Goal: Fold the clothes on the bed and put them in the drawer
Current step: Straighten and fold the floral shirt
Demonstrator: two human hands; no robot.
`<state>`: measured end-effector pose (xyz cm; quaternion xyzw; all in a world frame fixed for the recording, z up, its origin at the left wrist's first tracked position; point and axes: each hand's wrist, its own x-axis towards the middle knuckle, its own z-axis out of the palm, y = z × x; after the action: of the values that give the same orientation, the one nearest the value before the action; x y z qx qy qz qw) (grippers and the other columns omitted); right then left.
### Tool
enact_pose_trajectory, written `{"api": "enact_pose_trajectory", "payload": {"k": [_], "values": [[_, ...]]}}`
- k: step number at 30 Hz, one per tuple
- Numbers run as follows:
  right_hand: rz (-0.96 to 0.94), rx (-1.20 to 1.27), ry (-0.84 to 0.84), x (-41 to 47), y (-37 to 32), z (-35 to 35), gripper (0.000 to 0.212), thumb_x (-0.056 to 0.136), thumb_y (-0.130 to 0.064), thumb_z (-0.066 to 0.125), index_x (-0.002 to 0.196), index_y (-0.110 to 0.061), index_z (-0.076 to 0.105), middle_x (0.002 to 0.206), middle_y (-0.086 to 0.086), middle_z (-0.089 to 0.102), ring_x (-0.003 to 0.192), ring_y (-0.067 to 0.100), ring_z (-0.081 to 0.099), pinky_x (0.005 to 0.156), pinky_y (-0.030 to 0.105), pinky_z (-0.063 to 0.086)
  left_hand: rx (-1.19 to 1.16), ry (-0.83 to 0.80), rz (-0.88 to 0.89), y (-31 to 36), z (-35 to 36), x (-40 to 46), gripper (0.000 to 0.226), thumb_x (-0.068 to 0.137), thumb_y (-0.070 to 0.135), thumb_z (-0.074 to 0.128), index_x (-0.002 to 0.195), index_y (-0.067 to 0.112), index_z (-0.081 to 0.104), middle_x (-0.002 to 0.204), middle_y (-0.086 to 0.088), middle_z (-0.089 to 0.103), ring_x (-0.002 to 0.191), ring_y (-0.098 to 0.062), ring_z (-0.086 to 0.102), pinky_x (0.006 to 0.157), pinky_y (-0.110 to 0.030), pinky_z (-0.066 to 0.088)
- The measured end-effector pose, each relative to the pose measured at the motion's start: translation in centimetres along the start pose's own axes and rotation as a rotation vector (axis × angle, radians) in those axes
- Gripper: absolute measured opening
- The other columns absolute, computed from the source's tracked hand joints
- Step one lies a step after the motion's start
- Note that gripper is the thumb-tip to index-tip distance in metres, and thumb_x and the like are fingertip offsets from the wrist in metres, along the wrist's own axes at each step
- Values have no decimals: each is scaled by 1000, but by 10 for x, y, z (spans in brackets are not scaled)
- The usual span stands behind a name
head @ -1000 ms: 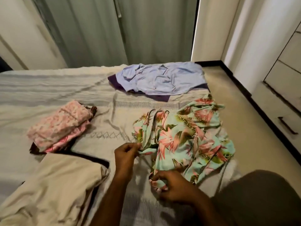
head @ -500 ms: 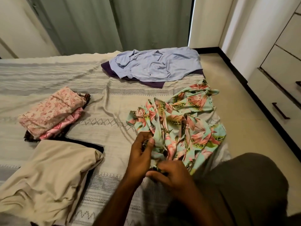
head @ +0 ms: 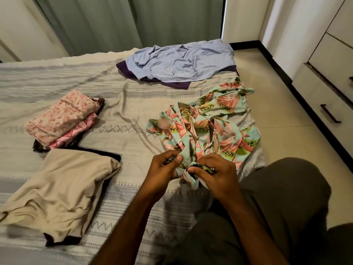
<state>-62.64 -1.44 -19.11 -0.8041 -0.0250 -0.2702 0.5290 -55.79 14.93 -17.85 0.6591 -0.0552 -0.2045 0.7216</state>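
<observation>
Two hands (head: 193, 169) gripping one floral garment (head: 208, 123) (crumpled), one bed (head: 122, 104)

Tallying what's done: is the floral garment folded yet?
Not folded: the floral garment lies crumpled, its near edge bunched in the left hand and right hand.

The near hem of the floral garment (head: 206, 127) is bunched inside the left hand (head: 164, 167) and the right hand (head: 214, 173), so its edge and its kind cannot be told. A purple garment (head: 172, 84) shows only as a rim under the pale blue shirt (head: 181, 62). A dark cloth (head: 63, 240) peeks out beneath the beige garment (head: 59, 190), and another dark piece (head: 38, 147) lies mostly covered below the pink folded stack (head: 61, 119). The bed (head: 118, 119) runs off the left and bottom edges. The drawer unit (head: 330, 104) is cut by the right edge, one handle (head: 330, 113) whole, another barely in view.
</observation>
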Motion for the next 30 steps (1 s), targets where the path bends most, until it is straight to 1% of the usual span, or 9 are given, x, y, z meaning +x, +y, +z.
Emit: {"api": "enact_pose_trajectory", "payload": {"k": [4,6,8,10,14,18,22,27,30], "values": [[-10,78,47,-3,-10,-6,29,77,-15,84,101,-16,66,83,-10,70,79,0,71,66,17,57,79,48,8,-2,4,-3,24,89,9,72,113,14,73,101,-16,73,91,-38,67,67,-53,59],[-94,54,38,-3,-9,-8,20,78,-15,83,89,-9,68,80,-9,70,75,4,70,64,27,58,90,66,46,0,5,-4,26,83,11,79,108,15,73,99,-18,74,87,-40,67,64,-56,57],[-116,46,34,-3,-6,-10,13,79,-14,83,84,-6,74,83,-4,72,77,7,69,68,33,58,61,67,84,2,7,-5,26,81,7,80,106,10,74,100,-19,75,93,-41,70,69,-44,59],[-76,62,59,-5,-4,-11,14,79,-10,84,90,-6,76,90,-3,74,84,8,71,75,33,60,4,33,106,4,9,-7,24,78,5,80,102,8,76,100,-21,75,96,-42,70,81,-48,59],[4,121,48,-8,-5,-10,18,83,-1,78,100,-8,75,98,-4,75,93,9,72,81,34,61,-4,4,109,6,13,-10,22,89,-5,65,96,10,80,98,-22,75,92,-36,71,83,-50,58],[41,106,61,-8,-5,-10,20,85,-2,77,104,-8,74,99,-3,75,94,8,72,81,33,61,83,32,138,6,18,-13,19,94,-2,62,105,5,75,97,-18,75,88,-32,73,72,-40,59],[-51,-14,64,-6,-5,-13,12,85,0,74,95,-7,75,94,0,71,91,7,68,77,30,58,91,44,129,8,21,-13,8,89,3,70,96,1,68,86,-25,72,73,-32,70,63,-40,57],[-94,-125,-97,-7,-3,-10,11,92,-3,68,100,-8,71,110,3,54,104,4,55,88,12,47,324,-58,192,12,20,-8,11,98,12,63,88,8,64,77,-14,63,71,-22,59,62,-44,51],[-127,-156,-153,-8,-3,-10,16,99,-13,58,107,-7,70,108,4,59,97,10,59,83,13,47,540,-121,227,10,18,-3,22,95,25,59,83,6,58,75,-19,58,67,-18,52,60,-41,46]]}}
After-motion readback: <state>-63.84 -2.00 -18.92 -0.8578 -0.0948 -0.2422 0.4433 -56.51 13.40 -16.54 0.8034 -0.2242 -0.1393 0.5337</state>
